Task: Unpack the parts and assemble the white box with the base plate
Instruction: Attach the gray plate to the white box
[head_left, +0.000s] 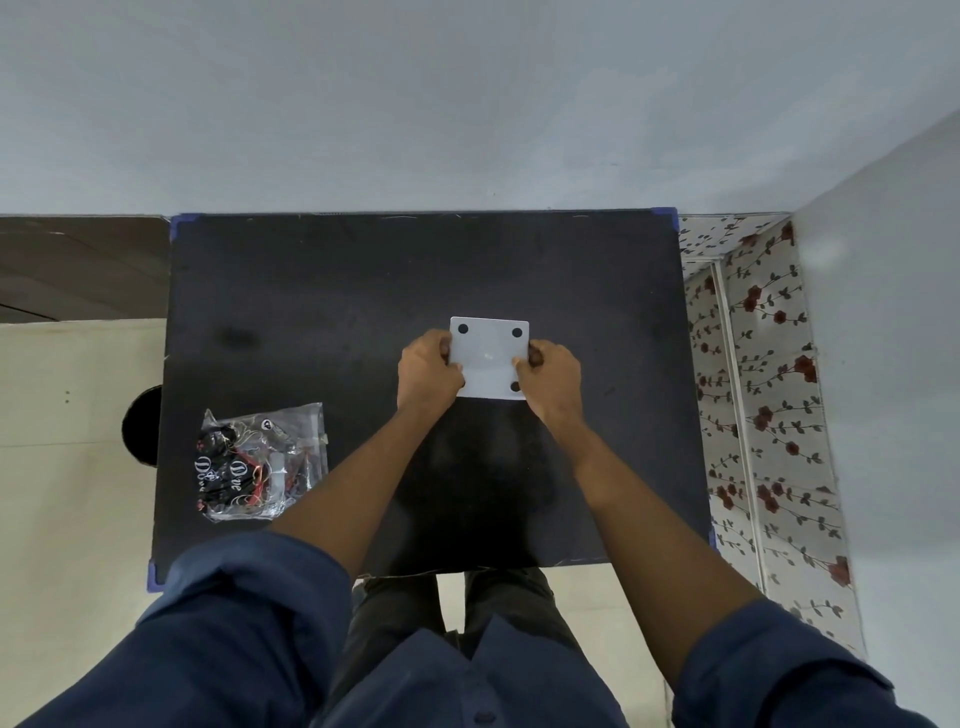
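A white square box (488, 353) with round black pads near its corners lies on the black table (322, 291), right of the middle. My left hand (428, 371) grips its left edge and my right hand (550, 382) grips its right edge. The near left pad is hidden under my left hand. A clear plastic bag (262, 462) holding black, red and white parts lies near the table's front left. I cannot tell whether the base plate is a separate piece here.
The table's far edge meets a pale wall. A floral-patterned panel (763, 395) stands along the table's right side. A dark round object (143, 426) sits on the floor just left of the table.
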